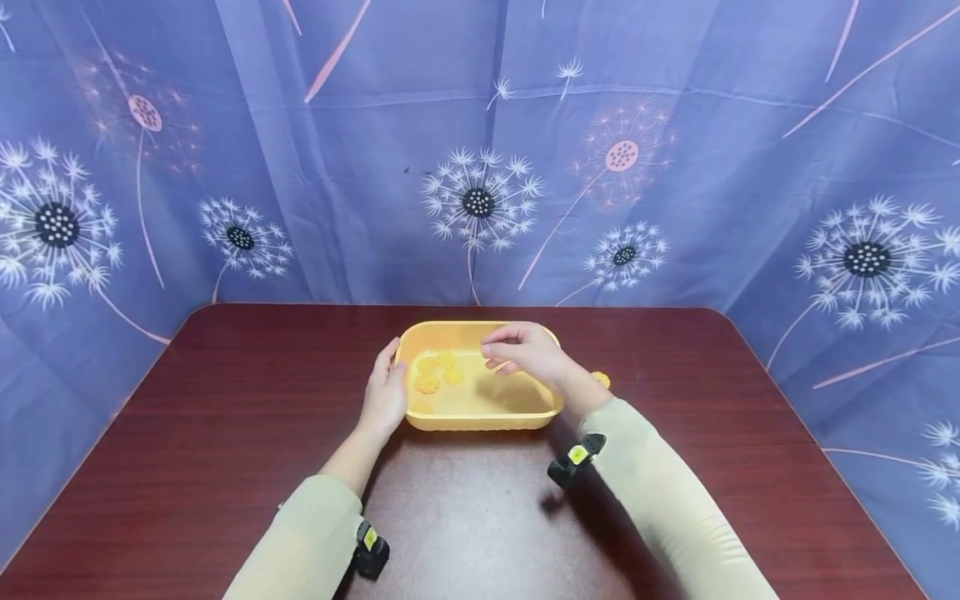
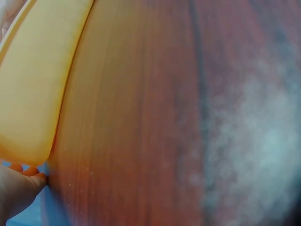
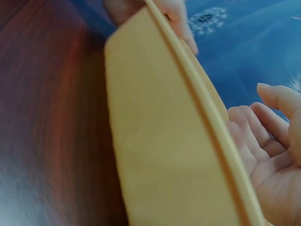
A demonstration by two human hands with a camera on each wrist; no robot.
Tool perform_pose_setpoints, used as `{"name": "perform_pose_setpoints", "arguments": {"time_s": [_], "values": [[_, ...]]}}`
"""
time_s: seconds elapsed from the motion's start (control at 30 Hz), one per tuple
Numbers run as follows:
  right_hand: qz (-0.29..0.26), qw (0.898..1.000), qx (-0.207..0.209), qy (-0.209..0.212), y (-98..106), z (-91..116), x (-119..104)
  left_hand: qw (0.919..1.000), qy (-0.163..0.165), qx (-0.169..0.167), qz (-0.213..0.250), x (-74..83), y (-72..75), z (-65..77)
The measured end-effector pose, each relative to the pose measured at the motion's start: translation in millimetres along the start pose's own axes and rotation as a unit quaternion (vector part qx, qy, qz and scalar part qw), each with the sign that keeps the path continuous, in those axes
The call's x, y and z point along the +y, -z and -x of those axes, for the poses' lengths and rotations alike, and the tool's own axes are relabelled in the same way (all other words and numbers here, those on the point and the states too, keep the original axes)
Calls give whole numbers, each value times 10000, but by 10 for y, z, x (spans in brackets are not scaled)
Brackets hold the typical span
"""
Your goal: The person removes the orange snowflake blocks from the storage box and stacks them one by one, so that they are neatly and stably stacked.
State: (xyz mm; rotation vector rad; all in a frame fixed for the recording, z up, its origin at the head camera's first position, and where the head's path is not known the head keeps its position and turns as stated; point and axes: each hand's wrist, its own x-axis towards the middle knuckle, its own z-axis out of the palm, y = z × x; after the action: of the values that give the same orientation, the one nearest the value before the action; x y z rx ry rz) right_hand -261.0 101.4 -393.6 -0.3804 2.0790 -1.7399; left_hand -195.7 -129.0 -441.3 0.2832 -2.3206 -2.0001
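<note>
A yellow plastic basin sits on the table, with several small yellow and orange round pieces lying in its left part. My left hand grips the basin's left end at the rim, and in the left wrist view the left hand shows at that end. Over the basin's right half hovers my right hand, its fingers loosely bent. From the right wrist view, the right hand has its thumb apart from the fingers and nothing in the visible palm.
Another yellow-orange piece lies on the table just right of the basin, partly behind the right forearm. The dark red-brown table runs back to a blue curtain with dandelion prints, which also hangs at both sides.
</note>
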Motion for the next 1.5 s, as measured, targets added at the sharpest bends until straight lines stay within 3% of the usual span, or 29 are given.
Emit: {"name": "perform_pose_setpoints", "arguments": {"time_s": [0.17,0.37,0.57,0.67,0.8,1.03,1.27,1.5], "values": [[244,9989,-410,11,-211,-44,33,10000,35,13,-51,4,-4,2],[266,9939,-1035,-271,-427,-96,81,9999,58,53,-84,10,-13,12],[215,9787,-1960,-564,-604,-132,98,9998,13,130,-171,11,5,11],[144,9700,-2250,-907,-666,-145,104,9998,6,124,-174,9,10,12],[45,9656,-2246,-1311,-694,-165,106,9997,-19,120,-227,4,10,9],[27,9755,-1811,-1246,-690,-196,97,9994,-22,133,-308,7,18,4],[870,9827,-1417,-813,-746,-257,126,9994,23,157,-310,5,35,-13],[1844,9692,-1632,81,-775,-281,170,9994,69,83,-338,-9,23,8]]}}
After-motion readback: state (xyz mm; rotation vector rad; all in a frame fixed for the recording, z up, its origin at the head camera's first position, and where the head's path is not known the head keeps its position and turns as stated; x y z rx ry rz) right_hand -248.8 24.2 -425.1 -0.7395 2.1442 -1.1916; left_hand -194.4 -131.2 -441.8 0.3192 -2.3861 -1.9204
